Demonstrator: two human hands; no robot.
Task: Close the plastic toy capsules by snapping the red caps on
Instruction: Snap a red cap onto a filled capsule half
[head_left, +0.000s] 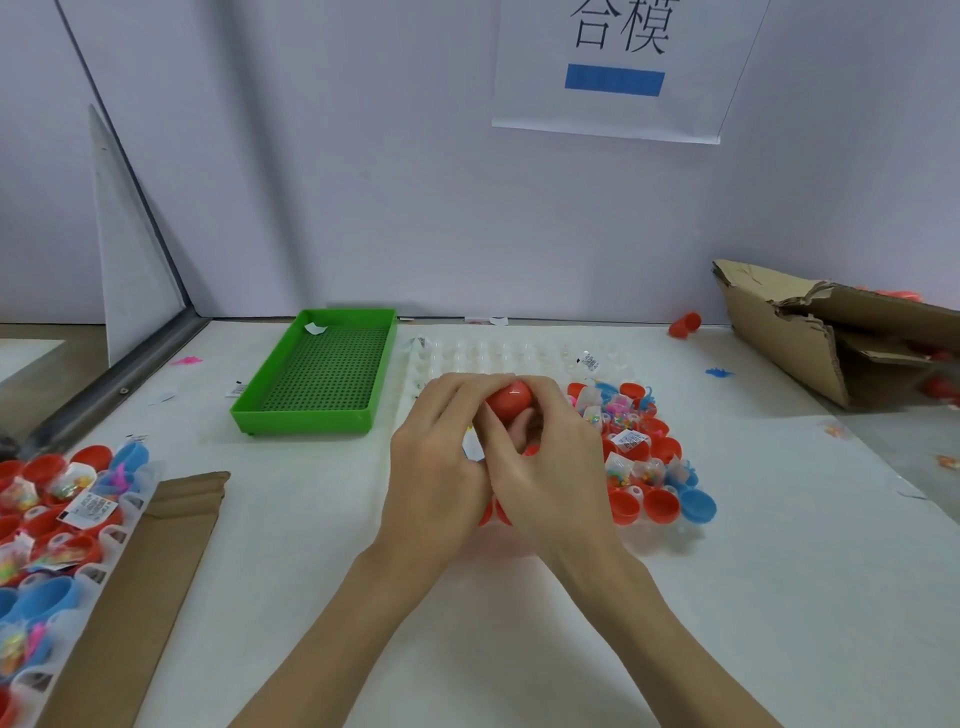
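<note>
Both forearms are reaching in from the bottom edge across the white counter (291, 545), and the hands are meeting at its middle. Largest of everything, the counter is carrying a clear capsule tray (519, 358) straight ahead, its far rows showing clear shells and its near right part filled with red and blue capsule halves (649, 499) holding small packed toys. A torn cardboard box (810, 332) is lying at the far right, and a flat cardboard strip (150, 577) is lying at the near left, just beside a second batch of filled capsules (47, 499). A green tray (319, 371) is sitting left of the clear one. The left hand (441, 457) and the right hand (545, 467) are pressing together over the clear tray, fingers of both curling round a red cap (511, 399) between the fingertips; whatever is under the cap is hidden. One loose red capsule (684, 324) is lying near the wall, beside the box.
</note>
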